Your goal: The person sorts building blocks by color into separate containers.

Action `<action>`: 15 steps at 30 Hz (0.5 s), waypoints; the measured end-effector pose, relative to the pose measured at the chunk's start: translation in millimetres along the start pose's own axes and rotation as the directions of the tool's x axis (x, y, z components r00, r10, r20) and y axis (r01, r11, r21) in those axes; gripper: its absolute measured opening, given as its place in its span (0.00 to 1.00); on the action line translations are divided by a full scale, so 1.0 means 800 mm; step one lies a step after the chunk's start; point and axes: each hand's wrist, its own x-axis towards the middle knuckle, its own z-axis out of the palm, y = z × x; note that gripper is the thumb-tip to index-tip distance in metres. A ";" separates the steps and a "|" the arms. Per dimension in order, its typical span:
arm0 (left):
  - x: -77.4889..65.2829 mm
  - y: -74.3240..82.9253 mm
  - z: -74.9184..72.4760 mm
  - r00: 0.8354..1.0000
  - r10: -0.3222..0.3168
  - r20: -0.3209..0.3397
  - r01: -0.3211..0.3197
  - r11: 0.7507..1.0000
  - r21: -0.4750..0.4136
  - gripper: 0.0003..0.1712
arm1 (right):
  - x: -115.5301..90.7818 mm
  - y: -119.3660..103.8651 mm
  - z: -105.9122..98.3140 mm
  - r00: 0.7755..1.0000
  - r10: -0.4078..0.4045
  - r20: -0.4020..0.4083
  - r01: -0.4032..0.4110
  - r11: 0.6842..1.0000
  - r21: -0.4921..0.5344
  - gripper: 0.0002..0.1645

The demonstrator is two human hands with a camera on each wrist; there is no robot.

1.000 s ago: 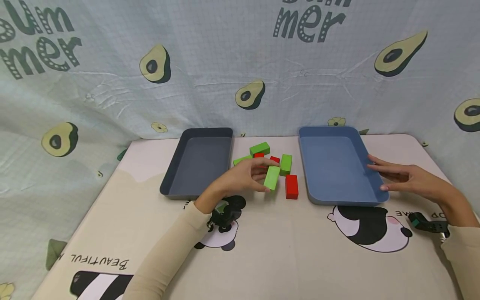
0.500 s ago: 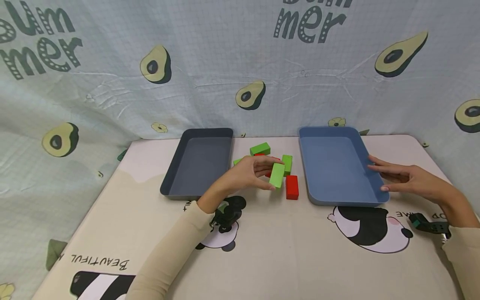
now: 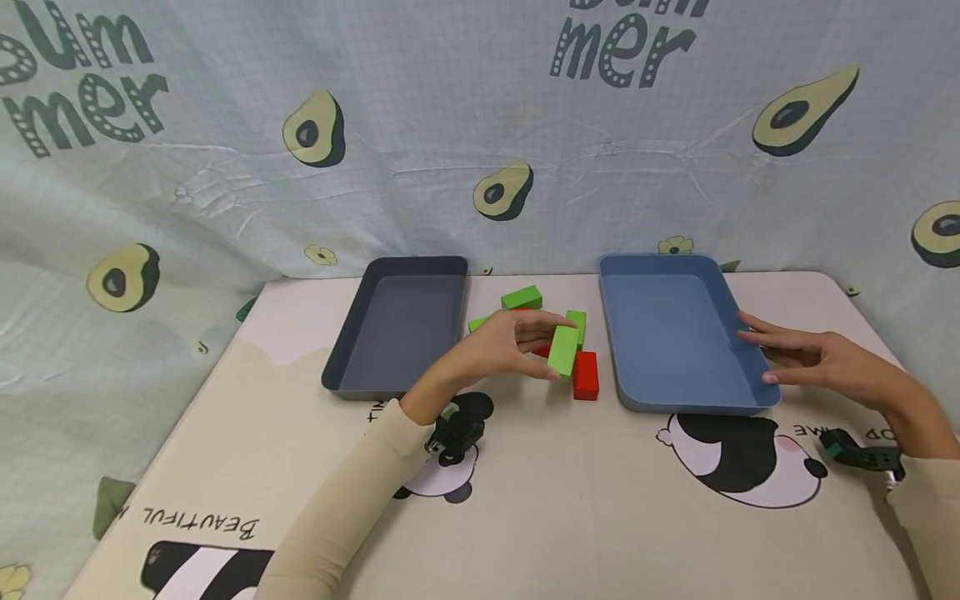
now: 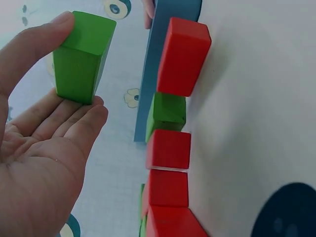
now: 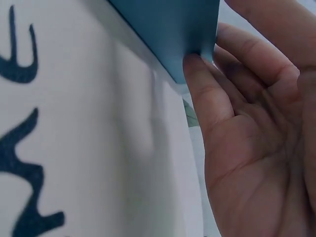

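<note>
My left hand pinches a green block between thumb and fingertips, above the other blocks. In the left wrist view that green block is held clear of the row, with the thumb on one end and the fingers at the other. Beside it in the head view lies a red block, and a green block lies just behind. My right hand rests with extended fingers against the right side of the blue tray. In the right wrist view a fingertip touches the tray's wall.
A dark grey tray stands to the left of the blocks. Another green block lies at the back, and several red and green blocks are partly hidden behind my left hand. A patterned cloth hangs behind the table.
My left hand has moved a little to the right with the green block, toward the red block and the blue tray. My right hand has stayed at the tray's side.
</note>
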 end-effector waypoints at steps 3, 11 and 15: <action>0.003 0.003 0.001 1.000 0.005 -0.001 -0.005 1.000 0.023 0.39 | 0.000 0.002 0.002 1.000 0.003 -0.011 -0.003 1.000 -0.004 0.38; 0.011 0.006 0.005 0.999 0.037 0.008 -0.037 0.997 0.068 0.39 | -0.001 0.006 0.005 1.000 0.012 -0.019 -0.012 1.000 -0.013 0.38; 0.013 0.005 0.006 0.999 0.036 0.012 -0.037 0.997 0.068 0.40 | -0.002 0.008 0.005 1.000 0.012 -0.017 -0.012 1.000 -0.013 0.38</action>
